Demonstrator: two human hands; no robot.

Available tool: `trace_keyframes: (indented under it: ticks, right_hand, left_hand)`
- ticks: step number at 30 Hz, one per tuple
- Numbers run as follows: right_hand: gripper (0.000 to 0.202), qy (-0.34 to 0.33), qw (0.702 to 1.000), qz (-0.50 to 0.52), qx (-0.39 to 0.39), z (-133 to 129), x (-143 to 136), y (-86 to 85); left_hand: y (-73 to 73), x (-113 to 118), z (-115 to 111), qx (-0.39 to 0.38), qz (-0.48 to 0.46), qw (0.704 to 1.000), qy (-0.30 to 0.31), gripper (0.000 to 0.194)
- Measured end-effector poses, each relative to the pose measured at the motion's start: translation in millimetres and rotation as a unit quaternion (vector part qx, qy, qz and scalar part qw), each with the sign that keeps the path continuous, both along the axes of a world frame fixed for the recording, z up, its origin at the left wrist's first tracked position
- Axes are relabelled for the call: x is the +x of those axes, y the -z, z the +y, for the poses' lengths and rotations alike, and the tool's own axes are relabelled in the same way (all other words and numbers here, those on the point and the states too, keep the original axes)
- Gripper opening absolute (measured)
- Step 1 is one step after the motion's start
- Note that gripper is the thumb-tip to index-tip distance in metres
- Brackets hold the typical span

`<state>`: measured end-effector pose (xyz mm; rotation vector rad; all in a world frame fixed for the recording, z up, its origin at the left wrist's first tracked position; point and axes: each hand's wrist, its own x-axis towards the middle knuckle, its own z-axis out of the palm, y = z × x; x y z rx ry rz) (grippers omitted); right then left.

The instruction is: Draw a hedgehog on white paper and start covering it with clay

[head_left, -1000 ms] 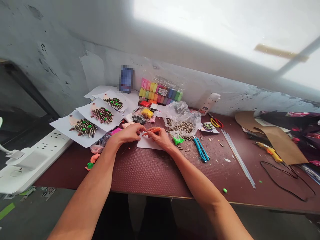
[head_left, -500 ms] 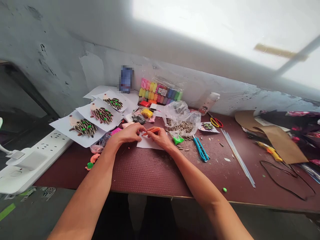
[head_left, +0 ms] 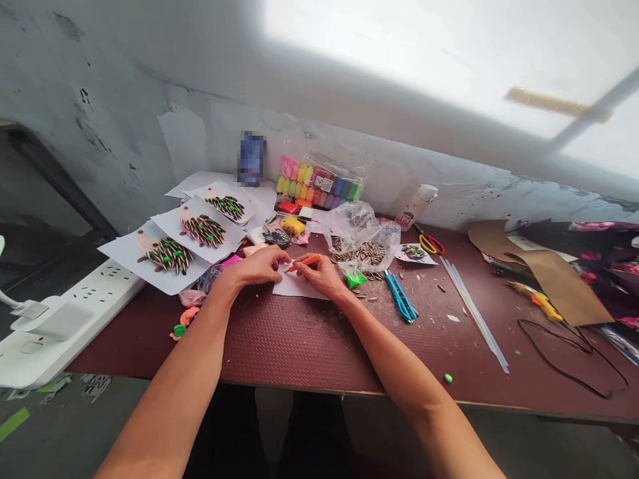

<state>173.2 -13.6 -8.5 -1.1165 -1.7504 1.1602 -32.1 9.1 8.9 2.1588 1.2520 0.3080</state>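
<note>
A small sheet of white paper (head_left: 299,287) lies on the table in front of me. My right hand (head_left: 319,274) is closed round a slim orange pen (head_left: 305,260), its tip pointing left and down at the paper's upper part. At the sheet's left edge, my left hand (head_left: 264,265) has its thumb and fingers curled together on the paper, holding it. The fingertips of both hands are close together. Whatever marks the sheet bears are too small to make out.
Hedgehog pictures made with seeds (head_left: 202,226) lie at left beside a power strip (head_left: 74,319). Behind are colourful clay packs (head_left: 319,183) and a bag of sunflower seeds (head_left: 367,249). A blue utility knife (head_left: 401,298), scissors (head_left: 430,242), glue sticks (head_left: 474,313) and a glue gun (head_left: 539,301) lie right.
The orange pen's tip and my right fingers have shifted very slightly over the paper. My left hand stays put, and the rest looks the same.
</note>
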Motion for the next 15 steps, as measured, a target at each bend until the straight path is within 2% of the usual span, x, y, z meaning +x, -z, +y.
trace_keyframes:
  ticks: [15]
  right_hand:
    - [0.028, 0.002, 1.000, 0.004, 0.005, 0.0, -0.3, 1.5]
  left_hand:
    - [0.0, -0.2, 0.8, 0.000, -0.006, 1.000, 0.001, 0.049]
